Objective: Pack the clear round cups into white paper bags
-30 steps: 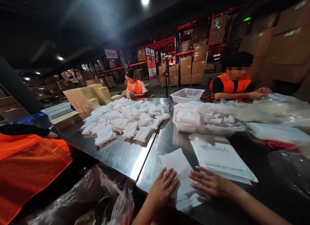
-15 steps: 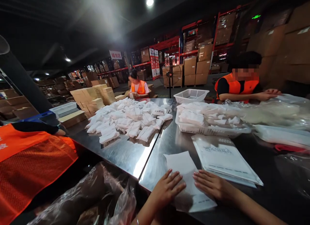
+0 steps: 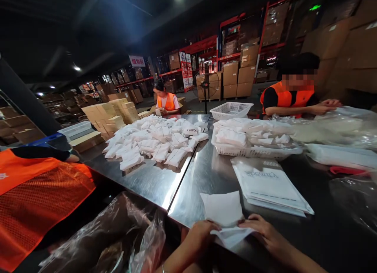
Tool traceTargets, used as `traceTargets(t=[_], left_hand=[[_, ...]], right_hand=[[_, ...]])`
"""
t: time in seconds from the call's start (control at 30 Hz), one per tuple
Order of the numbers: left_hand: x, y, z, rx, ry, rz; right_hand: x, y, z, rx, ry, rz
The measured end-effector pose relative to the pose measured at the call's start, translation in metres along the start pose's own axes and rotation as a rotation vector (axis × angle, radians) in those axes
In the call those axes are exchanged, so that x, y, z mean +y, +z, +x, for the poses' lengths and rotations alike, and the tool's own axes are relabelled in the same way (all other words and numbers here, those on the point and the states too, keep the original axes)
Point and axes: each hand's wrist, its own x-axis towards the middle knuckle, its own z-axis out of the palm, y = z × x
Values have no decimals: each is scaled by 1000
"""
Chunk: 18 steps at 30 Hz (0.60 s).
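Note:
A white folded cloth [image 3: 222, 208] lies on the steel table [image 3: 153, 182] at its near edge. My left hand [image 3: 203, 230] and my right hand [image 3: 259, 225] both pinch the cloth's near edge, which is lifted and folded back toward its far part. Just to the right of the cloth lies a stack of flat white printed bags [image 3: 269, 186], close beside my right hand.
A heap of packed white pouches [image 3: 153, 141] covers the table's middle. A white basket [image 3: 250, 137] holds more, with an empty basket [image 3: 231, 110] behind. Clear plastic bags [image 3: 332, 128] lie right. Persons in orange vests sit left [image 3: 41, 194], far [image 3: 165, 102] and right [image 3: 294, 96].
Both hands went from pressing flat on the cloth to gripping its near edge and lifting it into a fold. The camera tilted slightly.

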Motion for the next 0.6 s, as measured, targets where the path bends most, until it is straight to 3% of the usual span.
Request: traceTargets(t=[0.13, 0.27, 0.43, 0.6], left_hand=[[21, 11, 5, 232, -405, -135], [27, 18, 15, 361, -479, -191], [16, 20, 21, 442, -421, -220], [8, 11, 13, 348, -246, -192]], right_hand=[[-31, 0, 6, 169, 319, 64], [-37, -1, 8, 270, 412, 71], [-20, 3, 0, 313, 214, 111], [-10, 10, -6, 404, -80, 108]])
